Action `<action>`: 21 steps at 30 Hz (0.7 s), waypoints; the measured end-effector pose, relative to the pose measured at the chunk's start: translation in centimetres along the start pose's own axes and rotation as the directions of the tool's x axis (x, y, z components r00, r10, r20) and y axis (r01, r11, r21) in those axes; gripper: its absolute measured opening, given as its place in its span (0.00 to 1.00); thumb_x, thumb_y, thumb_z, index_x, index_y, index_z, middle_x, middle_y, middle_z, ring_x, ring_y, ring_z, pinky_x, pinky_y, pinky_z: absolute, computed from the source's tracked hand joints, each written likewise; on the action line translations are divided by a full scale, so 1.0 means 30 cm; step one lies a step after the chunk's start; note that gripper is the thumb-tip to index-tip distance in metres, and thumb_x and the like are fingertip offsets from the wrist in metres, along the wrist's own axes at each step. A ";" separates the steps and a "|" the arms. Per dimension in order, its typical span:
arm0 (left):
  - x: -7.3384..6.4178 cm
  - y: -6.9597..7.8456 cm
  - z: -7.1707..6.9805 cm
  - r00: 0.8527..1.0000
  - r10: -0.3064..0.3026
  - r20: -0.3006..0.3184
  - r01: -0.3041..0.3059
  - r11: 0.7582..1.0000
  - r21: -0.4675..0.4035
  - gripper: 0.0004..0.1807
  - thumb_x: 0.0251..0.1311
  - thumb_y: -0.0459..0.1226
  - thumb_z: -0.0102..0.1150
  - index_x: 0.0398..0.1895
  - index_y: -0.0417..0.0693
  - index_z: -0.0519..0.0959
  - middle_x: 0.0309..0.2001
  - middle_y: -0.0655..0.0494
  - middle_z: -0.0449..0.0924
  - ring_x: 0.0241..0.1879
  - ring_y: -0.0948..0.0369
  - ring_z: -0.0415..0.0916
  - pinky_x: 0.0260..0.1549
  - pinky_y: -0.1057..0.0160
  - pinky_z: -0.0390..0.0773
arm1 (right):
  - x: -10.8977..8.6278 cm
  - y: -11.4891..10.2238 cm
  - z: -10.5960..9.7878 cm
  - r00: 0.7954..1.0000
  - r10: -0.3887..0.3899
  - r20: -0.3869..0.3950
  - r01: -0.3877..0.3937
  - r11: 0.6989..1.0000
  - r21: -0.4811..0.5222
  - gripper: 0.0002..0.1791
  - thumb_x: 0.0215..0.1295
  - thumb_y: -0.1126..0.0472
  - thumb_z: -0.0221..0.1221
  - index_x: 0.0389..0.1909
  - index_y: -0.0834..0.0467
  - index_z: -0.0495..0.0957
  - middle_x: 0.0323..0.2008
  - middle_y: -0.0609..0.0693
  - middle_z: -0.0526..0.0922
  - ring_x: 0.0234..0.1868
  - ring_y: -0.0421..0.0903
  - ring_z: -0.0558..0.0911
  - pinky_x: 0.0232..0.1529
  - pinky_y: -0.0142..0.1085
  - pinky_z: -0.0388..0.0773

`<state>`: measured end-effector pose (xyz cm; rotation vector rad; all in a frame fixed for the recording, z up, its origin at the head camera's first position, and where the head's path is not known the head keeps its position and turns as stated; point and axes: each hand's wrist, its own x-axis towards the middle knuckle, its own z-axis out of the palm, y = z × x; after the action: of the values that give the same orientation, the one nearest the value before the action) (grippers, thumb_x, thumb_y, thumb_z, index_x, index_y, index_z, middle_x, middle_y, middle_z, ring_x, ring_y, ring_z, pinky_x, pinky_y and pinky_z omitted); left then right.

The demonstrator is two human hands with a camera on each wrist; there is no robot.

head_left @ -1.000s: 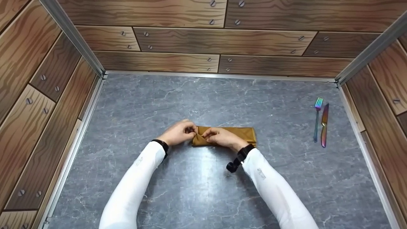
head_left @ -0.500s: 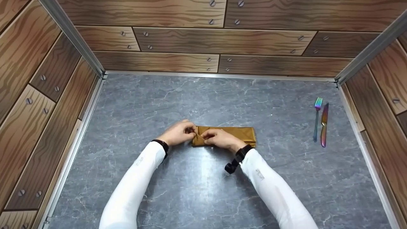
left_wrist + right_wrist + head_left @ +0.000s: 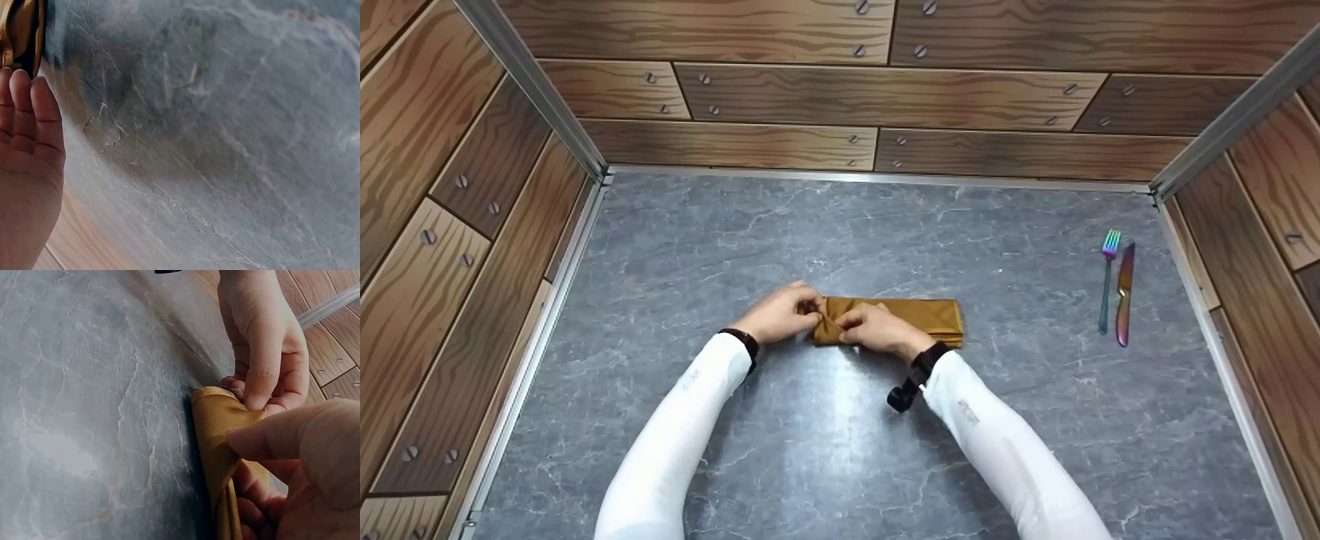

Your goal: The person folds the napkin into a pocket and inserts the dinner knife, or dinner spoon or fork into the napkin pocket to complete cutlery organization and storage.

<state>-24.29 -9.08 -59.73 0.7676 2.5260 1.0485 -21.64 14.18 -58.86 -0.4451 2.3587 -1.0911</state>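
Observation:
A folded golden-brown cloth napkin (image 3: 922, 316) lies as a long strip on the grey marbled tabletop, its left end turned over into a fold. At that left end my left hand (image 3: 784, 315) pinches the fabric between thumb and fingers. My right hand (image 3: 883, 330) pinches the edge of the turned-over part, slightly to the right of the left hand. In the right wrist view, the right thumb presses on the napkin (image 3: 214, 433) with fingers tucked under its fold. Only a sliver of the napkin (image 3: 22, 34) shows past the left fingertips in the left wrist view.
An iridescent fork (image 3: 1108, 281) and a matching knife (image 3: 1124, 296) lie side by side at the right of the tabletop (image 3: 697, 225). Wood-patterned walls (image 3: 810, 90) with metal edging enclose the back and both sides.
My right hand and wrist have shifted slightly left and toward me along the fold. The left hand stays in place, and the cutlery has not moved.

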 end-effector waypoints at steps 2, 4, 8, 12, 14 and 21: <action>0.000 0.001 0.000 1.000 -0.002 0.000 0.002 1.000 0.003 0.06 0.63 0.37 0.63 0.42 0.51 0.83 0.41 0.58 0.75 0.40 0.61 0.74 0.42 0.60 0.77 | -0.002 0.000 0.003 1.000 0.019 -0.014 -0.019 1.000 0.023 0.11 0.63 0.61 0.66 0.45 0.55 0.89 0.42 0.45 0.83 0.49 0.49 0.71 0.56 0.44 0.66; 0.001 0.003 0.000 1.000 -0.001 0.002 0.001 1.000 0.011 0.06 0.63 0.37 0.63 0.42 0.51 0.84 0.40 0.58 0.75 0.39 0.61 0.73 0.41 0.60 0.76 | -0.003 -0.002 0.005 0.999 0.029 -0.027 -0.029 0.999 0.014 0.09 0.63 0.60 0.67 0.43 0.55 0.89 0.41 0.45 0.83 0.49 0.49 0.71 0.56 0.44 0.66; 0.004 0.009 0.001 1.000 0.012 0.002 -0.012 0.999 0.044 0.06 0.63 0.37 0.63 0.41 0.50 0.84 0.40 0.57 0.75 0.39 0.60 0.73 0.41 0.59 0.77 | -0.003 -0.007 0.008 1.000 0.010 -0.019 -0.011 0.998 -0.066 0.09 0.62 0.59 0.67 0.42 0.53 0.90 0.42 0.45 0.82 0.49 0.50 0.70 0.56 0.46 0.64; 0.006 0.013 0.004 1.000 0.010 -0.001 -0.010 0.998 0.069 0.06 0.63 0.37 0.63 0.42 0.50 0.84 0.40 0.57 0.75 0.38 0.60 0.74 0.41 0.59 0.77 | -0.006 -0.012 0.011 0.999 0.028 -0.016 -0.029 0.997 -0.078 0.11 0.63 0.58 0.67 0.45 0.51 0.90 0.45 0.47 0.80 0.52 0.52 0.68 0.58 0.47 0.62; 0.007 0.014 0.005 1.000 0.001 -0.005 -0.001 0.998 0.068 0.06 0.63 0.37 0.63 0.42 0.50 0.84 0.40 0.57 0.75 0.38 0.60 0.74 0.40 0.59 0.77 | -0.007 -0.012 0.015 0.999 0.045 -0.027 -0.046 0.997 -0.061 0.11 0.63 0.59 0.67 0.46 0.51 0.90 0.47 0.47 0.80 0.54 0.52 0.67 0.59 0.47 0.62; 0.010 0.013 0.012 1.000 -0.015 -0.009 0.016 0.998 0.060 0.05 0.63 0.36 0.63 0.41 0.49 0.84 0.39 0.57 0.75 0.38 0.60 0.74 0.40 0.59 0.77 | -0.009 -0.012 0.032 0.998 0.032 -0.057 -0.039 0.989 -0.140 0.12 0.65 0.53 0.66 0.48 0.48 0.89 0.44 0.45 0.79 0.50 0.54 0.69 0.55 0.49 0.64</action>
<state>-24.22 -8.48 -59.72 0.7599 2.5769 0.9778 -20.84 13.51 -59.02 -0.4264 2.4925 -0.9351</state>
